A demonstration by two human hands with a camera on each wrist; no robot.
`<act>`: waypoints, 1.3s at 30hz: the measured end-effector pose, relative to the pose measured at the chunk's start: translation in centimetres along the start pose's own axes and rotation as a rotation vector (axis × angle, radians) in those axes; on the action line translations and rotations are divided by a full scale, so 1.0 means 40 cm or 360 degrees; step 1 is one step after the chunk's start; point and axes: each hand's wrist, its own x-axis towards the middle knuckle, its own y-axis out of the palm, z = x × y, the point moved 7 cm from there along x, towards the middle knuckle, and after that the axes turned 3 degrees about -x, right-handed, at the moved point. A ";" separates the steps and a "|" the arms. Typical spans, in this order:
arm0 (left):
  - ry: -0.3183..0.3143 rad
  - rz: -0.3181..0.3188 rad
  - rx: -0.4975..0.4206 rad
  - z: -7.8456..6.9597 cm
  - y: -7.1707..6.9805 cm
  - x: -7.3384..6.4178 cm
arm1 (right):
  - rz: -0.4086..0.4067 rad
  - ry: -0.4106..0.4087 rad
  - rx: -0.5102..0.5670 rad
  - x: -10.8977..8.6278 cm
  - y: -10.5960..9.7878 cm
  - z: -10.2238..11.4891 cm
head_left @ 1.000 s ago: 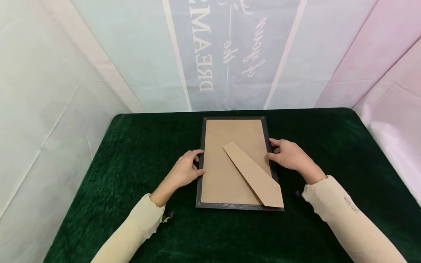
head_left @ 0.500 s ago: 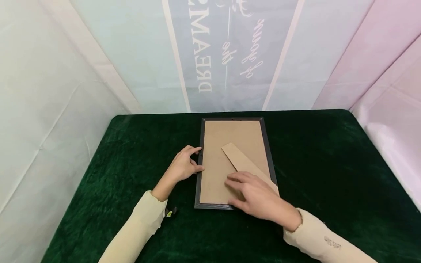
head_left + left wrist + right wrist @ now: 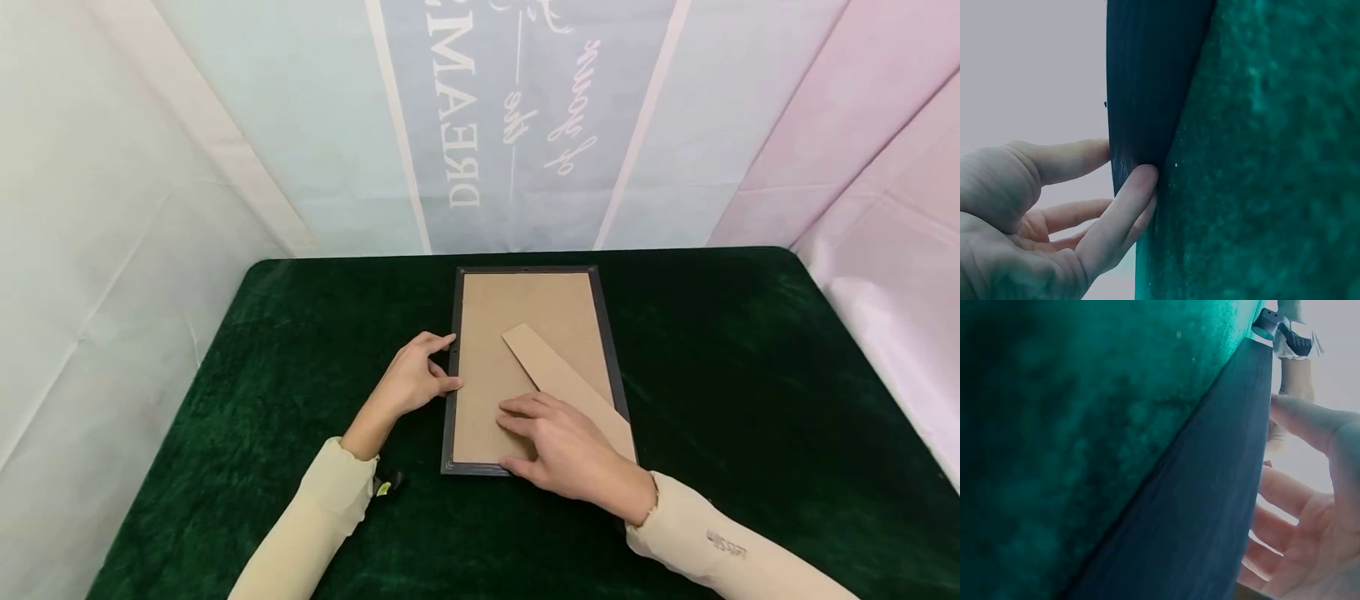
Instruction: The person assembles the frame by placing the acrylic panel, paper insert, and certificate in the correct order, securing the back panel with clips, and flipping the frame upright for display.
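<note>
Frame [image 3: 483, 367], black, rectangular, tan-backed: pinched with left hand [image 3: 411, 377] on dark-green velvety table [image 3: 712, 358]; spread right hand [image 3: 558, 442] loosely, partly hiding tan board strut [image 3: 566, 382].

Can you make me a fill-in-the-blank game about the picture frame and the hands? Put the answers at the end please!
1. The picture frame lies with its ____ side facing up.
2. The fuzzy cloth under it is dark ____.
3. The left hand pinches the frame's left edge, so the other hand, partly covering the slanted brown strip, is the ____ one.

Missing words: back; green; right.
</note>
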 end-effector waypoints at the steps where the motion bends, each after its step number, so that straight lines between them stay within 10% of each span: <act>1: 0.0000 0.0003 0.0011 -0.001 -0.001 -0.001 | 0.0000 0.0007 0.0007 0.002 -0.001 0.000; 23: 0.0004 0.0014 0.0146 -0.013 0.000 0.000 | 0.0037 0.0088 0.0052 0.029 -0.020 0.000; 39: 0.0014 0.0097 -0.0089 0.013 0.002 0.009 | 0.0096 0.0069 0.0077 0.036 -0.034 0.011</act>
